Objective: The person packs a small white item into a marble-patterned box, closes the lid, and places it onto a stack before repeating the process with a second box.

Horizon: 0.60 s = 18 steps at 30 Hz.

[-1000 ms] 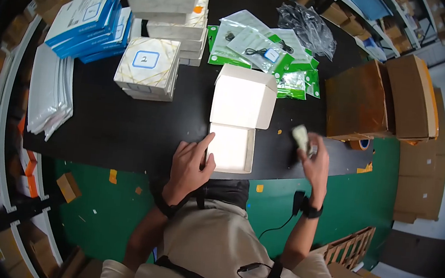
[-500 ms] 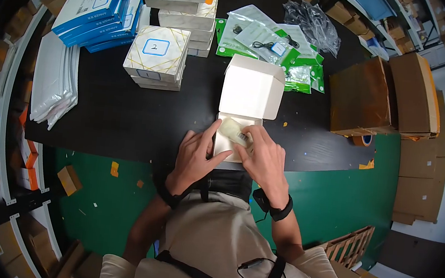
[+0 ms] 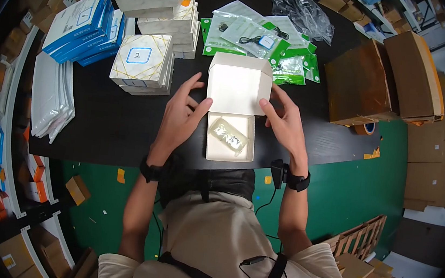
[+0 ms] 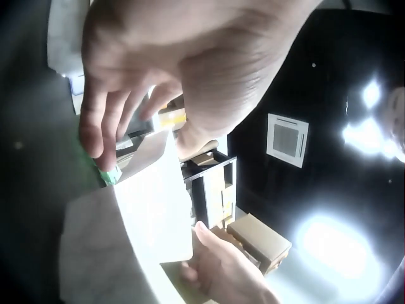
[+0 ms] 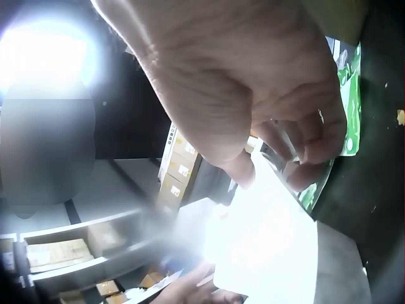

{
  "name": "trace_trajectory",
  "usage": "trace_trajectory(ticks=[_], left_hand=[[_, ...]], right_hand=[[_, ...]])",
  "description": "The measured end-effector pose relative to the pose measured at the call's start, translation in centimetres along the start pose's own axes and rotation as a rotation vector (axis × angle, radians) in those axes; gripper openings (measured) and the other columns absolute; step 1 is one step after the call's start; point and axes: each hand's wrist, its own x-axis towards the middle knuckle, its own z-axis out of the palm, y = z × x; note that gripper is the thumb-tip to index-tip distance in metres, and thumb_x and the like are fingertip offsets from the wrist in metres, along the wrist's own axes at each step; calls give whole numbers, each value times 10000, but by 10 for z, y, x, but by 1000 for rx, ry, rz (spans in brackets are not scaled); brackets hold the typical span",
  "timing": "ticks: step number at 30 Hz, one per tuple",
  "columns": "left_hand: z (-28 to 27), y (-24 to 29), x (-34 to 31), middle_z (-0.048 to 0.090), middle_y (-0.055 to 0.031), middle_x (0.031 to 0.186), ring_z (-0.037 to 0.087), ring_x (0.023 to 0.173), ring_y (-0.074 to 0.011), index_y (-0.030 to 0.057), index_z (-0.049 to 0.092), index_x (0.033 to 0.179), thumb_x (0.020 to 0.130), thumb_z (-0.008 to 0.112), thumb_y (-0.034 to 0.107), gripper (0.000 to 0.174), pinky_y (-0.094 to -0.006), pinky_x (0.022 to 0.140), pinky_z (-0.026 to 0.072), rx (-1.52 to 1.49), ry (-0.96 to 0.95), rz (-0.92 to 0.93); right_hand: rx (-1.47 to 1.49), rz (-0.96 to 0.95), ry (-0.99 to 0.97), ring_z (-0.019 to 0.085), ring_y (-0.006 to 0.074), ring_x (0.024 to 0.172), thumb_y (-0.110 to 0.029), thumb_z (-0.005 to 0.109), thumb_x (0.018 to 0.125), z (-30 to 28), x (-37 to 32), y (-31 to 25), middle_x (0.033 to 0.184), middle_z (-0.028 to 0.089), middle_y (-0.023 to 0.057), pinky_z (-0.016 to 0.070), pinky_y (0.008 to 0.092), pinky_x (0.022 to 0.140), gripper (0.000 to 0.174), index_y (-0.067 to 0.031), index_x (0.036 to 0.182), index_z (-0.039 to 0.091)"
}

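A small white cardboard box (image 3: 211, 153) lies open near the table's front edge, its lid (image 3: 238, 86) raised at the back. In the tray sits a pale item in clear wrap (image 3: 228, 135), lying at a slant; its kind does not show. My left hand (image 3: 181, 112) is beside the lid's left edge, fingers spread and thumb tip right at the edge. On the other side my right hand (image 3: 287, 124) has its thumb over the lid's right edge, with loosely bent fingers outside it. Both wrist views show the bright lid between the two hands.
Marbled boxes (image 3: 141, 57) are stacked left of the lid, with blue boxes (image 3: 77, 26) and white plastic mailers (image 3: 50, 96) beyond. Green-edged cable bags (image 3: 260, 40) and a crumpled dark bag (image 3: 303, 17) lie behind. Brown cartons (image 3: 361, 83) stand at the right.
My right hand brought the wrapped item from the right into the tray and let it go. Both hands have since moved up and apart to the lid's two sides.
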Motion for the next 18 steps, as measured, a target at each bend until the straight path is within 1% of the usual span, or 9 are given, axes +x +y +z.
trace_trajectory(ticks=[4,5,8,9,11,12,15,16,18], left_hand=[[3,15,7,707,-110,1077,605,713,-107,16,519,1524,982,743,148,601,-264,647,510,-212,-141,-183],[3,22,4,701,-107,1120,609,753,-92,18,534,1511,973,742,118,586,-253,662,507,-126,-161,-178],[3,39,-8,690,-100,1206,618,833,-62,20,564,1484,954,739,59,560,-231,692,500,43,-202,-163],[3,41,-15,684,-108,1235,644,879,-100,27,580,1468,929,744,42,564,-249,724,518,89,-233,-122],[2,45,-27,673,-125,1291,695,971,-174,42,610,1436,879,753,8,576,-286,787,554,182,-294,-37],[3,44,-33,673,-125,1291,695,971,-174,42,610,1436,879,753,8,576,-286,787,554,184,-296,-40],[7,36,-49,635,-152,1314,692,1122,-343,63,624,1389,757,754,-71,660,-352,853,577,210,-178,249],[6,33,-55,635,-152,1314,692,1122,-343,63,624,1389,757,754,-71,660,-352,853,577,210,-180,246],[3,24,-65,605,-162,1398,646,1226,-367,67,620,1396,730,750,-89,696,-395,945,556,276,-194,242]], right_hand=[[-130,-84,29,625,84,734,-180,732,1013,7,-10,-3,1198,718,101,516,265,653,395,8,1353,660],[-127,-74,35,625,84,734,-180,732,1013,7,-16,-6,1198,718,101,516,265,653,395,8,1353,660],[-238,-154,42,708,170,868,-88,726,968,7,-33,-23,1209,709,156,565,312,749,394,7,1345,657],[-236,-150,44,708,170,868,-88,726,968,7,-37,-21,1209,709,156,565,312,749,394,7,1345,657],[-297,-348,81,721,256,953,-5,719,891,8,-45,-16,1199,709,176,575,352,812,441,2,1328,663],[-328,-446,98,728,298,996,36,716,852,9,-50,-14,1195,709,186,579,372,843,472,-1,1320,665],[-341,-469,47,704,358,1072,81,699,774,9,-62,-8,1240,698,183,574,392,892,552,-12,1317,667],[-349,-481,21,693,388,1111,103,691,735,9,-67,-6,1263,693,182,572,402,916,594,-18,1316,668],[-359,-434,-24,680,391,1136,107,688,723,10,-78,-4,1304,672,180,568,410,929,609,-23,1318,668]])
